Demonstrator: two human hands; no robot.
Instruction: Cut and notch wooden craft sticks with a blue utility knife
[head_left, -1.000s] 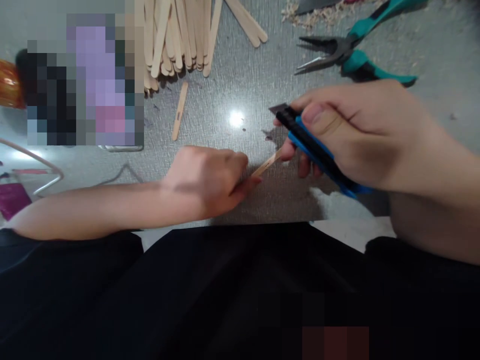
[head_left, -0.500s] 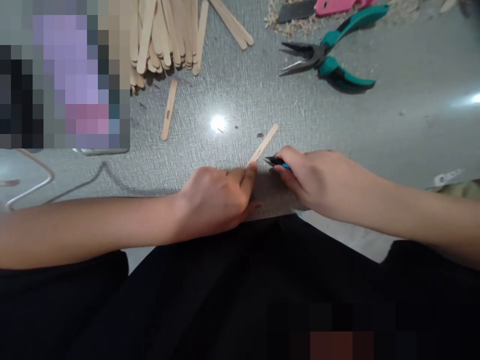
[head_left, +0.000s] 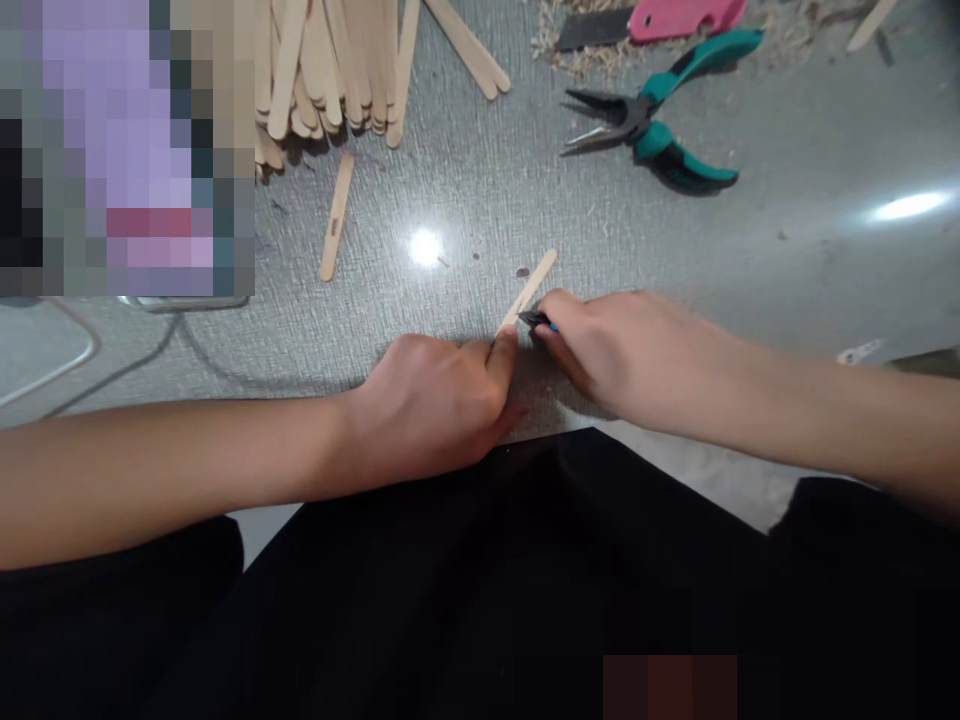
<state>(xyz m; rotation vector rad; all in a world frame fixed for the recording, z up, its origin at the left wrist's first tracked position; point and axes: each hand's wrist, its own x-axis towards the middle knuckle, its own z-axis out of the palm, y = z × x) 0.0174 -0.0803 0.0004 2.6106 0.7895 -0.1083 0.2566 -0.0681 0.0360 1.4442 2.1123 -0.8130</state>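
A wooden craft stick [head_left: 534, 283] lies slanted on the grey tabletop [head_left: 675, 250] near its front edge. My left hand [head_left: 439, 400] is closed, and its fingertips press down on the stick's near end. My right hand [head_left: 615, 350] is closed round a blue and black utility knife [head_left: 538, 321]; only the black tip shows, and it touches the stick just beyond my left fingers. The rest of the knife is hidden inside the hand.
A heap of craft sticks [head_left: 337, 60] lies at the back, with one short stick [head_left: 336, 215] loose in front of it. Teal-handled pliers [head_left: 652, 125] and a pink tool [head_left: 679, 17] among wood shavings lie at the back right. A cable [head_left: 112, 375] runs at left.
One second ago my right hand held the knife raised above the stick. It has come down to the table, and the knife tip now rests on the stick. My left hand keeps holding the stick.
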